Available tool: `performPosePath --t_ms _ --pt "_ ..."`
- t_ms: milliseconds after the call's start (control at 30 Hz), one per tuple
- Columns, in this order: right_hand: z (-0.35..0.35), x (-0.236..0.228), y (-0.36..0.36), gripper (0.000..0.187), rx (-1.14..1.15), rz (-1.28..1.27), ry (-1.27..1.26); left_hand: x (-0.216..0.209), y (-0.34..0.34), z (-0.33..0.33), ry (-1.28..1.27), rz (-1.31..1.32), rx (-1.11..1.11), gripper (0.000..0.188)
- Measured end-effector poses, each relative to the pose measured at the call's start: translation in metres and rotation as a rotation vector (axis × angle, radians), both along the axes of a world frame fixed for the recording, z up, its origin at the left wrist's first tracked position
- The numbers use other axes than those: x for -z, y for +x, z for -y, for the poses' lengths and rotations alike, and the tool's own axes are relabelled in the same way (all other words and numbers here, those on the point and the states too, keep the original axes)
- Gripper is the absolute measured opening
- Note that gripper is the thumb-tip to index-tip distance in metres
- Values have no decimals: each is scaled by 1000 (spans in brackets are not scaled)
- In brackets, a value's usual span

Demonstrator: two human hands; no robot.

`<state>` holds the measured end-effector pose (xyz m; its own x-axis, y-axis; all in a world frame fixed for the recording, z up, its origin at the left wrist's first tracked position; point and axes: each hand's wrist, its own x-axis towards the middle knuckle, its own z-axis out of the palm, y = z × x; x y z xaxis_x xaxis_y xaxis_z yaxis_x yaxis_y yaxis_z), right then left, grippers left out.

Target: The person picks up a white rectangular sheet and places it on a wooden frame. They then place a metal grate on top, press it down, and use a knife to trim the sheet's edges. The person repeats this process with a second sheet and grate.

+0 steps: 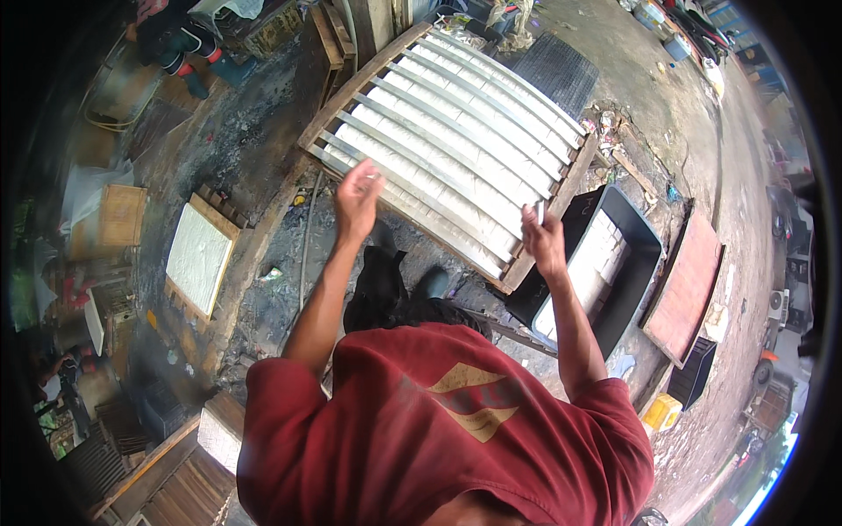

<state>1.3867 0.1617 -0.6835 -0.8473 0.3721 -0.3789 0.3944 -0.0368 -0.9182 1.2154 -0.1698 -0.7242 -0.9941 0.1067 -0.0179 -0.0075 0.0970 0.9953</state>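
A wooden frame (pixel 410 44) stands before me, holding white slab material (pixel 456 114) marked into small blocks. Several grey metal strips (pixel 474 145) run lengthwise over the white surface, side by side. Above the frame's near left part, my left hand (pixel 358 200) has its fingers curled together; whatever may be between them is hidden. My right hand (pixel 545 238) is closed in a pinch by the frame's right end, with a small pale piece at its fingertips that is too small to name. Whether either hand touches a strip is unclear.
A black plastic tub (pixel 633 254) holding white blocks stands right of the frame. Beyond it leans a reddish board (pixel 688 285). To the left lies a white slab (pixel 200 254) in a wooden frame. A yellow container (pixel 662 412) sits at lower right. Another person's legs (pixel 197 66) show at upper left.
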Motion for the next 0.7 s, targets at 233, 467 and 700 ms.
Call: performPosePath --t_ms 233,467,700 --pt "84 -42 -59 84 -430 180 -611 -23 -8 -36 945 410 442 13" --pt "167 -33 -192 31 -443 -470 480 13 -37 -18 1282 637 129 19" --pt "231 2 -297 15 -620 -633 550 5 -6 46 -848 -275 229 91"
